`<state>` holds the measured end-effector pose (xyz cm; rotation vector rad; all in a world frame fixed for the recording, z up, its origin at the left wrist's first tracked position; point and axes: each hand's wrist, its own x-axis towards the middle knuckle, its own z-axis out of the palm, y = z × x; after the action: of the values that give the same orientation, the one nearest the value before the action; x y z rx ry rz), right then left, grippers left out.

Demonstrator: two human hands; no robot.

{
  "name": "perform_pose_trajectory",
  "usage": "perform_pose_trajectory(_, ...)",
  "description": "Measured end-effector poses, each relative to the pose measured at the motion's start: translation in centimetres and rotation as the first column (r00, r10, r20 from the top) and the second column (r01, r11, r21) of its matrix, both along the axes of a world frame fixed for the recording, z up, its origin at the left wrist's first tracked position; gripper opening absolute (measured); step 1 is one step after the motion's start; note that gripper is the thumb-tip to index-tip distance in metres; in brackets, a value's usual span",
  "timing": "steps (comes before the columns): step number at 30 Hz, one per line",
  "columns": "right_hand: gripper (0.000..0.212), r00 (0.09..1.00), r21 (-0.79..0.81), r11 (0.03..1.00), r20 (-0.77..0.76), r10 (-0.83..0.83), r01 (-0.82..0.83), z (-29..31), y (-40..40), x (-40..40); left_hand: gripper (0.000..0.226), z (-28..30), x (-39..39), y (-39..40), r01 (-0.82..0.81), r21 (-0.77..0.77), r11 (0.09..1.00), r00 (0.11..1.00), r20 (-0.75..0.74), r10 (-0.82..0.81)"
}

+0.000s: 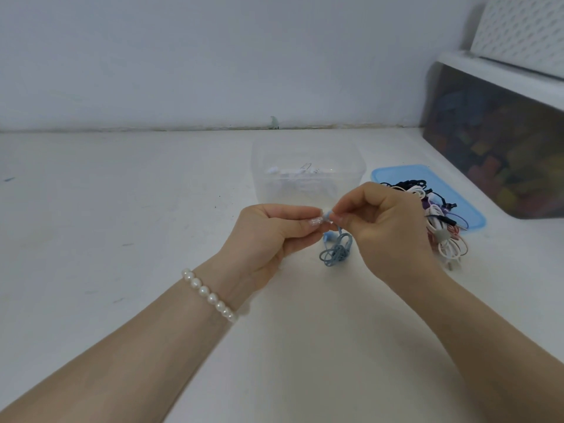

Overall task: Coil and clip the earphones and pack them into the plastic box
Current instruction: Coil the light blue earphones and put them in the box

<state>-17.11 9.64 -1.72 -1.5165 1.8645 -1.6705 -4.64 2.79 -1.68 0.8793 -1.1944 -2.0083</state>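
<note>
Pearl bracelet (210, 296) on left wrist. Left hand (268, 236) above white table (91, 209), fingers pinched shut on blue earphones (335, 247). Cable hangs tangled between hands, low over table. Clear plastic box (306, 175) behind hands, white earphones inside. Right hand (393, 227) pinches same blue earpiece end, fingertips together. Pile of mixed earphones (442, 227) right, partly on blue lid (427, 178). Dark storage bin (494, 141) far right.
</note>
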Motion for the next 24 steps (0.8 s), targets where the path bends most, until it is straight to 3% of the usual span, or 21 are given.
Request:
perform_pose_trajectory(3,0.026,0.981,-0.074,0.995,-0.179,-0.08,0.068,-0.4,-0.1,0.3,0.013,0.1,-0.1,0.0,0.007,0.074,0.997,1.0,-0.021,-0.006)
perform_pose_trajectory(7,0.015,0.828,-0.245,0.969,-0.534,-0.173,0.045,-1.0,-0.2,0.2,0.023,0.1,0.0,0.0,0.044,0.17,0.984,0.997,-0.071,-0.032)
perform_pose_trajectory(11,0.016,0.751,-0.251,0.968,-0.636,-0.177,0.015,-1.0,-0.6,0.3,0.027,0.0,0.0,0.1,0.033,0.108,0.994,0.996,-0.083,-0.024)
perform_pose_trajectory(13,0.016,0.836,-0.222,0.974,-0.527,-0.15,0.035,-0.9,-0.5,0.1,0.018,0.0,0.0,0.2,-0.016,0.039,0.999,0.998,-0.067,0.019)
perform_pose_trajectory(16,0.025,0.998,-0.108,0.994,-0.06,-0.007,0.001,-0.2,-0.4,-0.6,0.014,-0.1,0.0,0.3,-0.031,-0.094,0.995,0.999,-0.022,0.03)
perform_pose_trajectory(19,0.025,0.949,-0.09,0.99,0.287,0.126,-0.104,0.4,-0.1,-1.3,0.013,0.1,-0.1,0.2,-0.012,-0.094,0.995,1.0,-0.02,0.011)
perform_pose_trajectory(24,0.018,0.828,-0.08,0.976,0.519,0.213,-0.201,0.9,0.1,-1.5,0.015,0.5,-0.1,-0.2,0.015,-0.001,1.0,0.998,-0.067,-0.015)
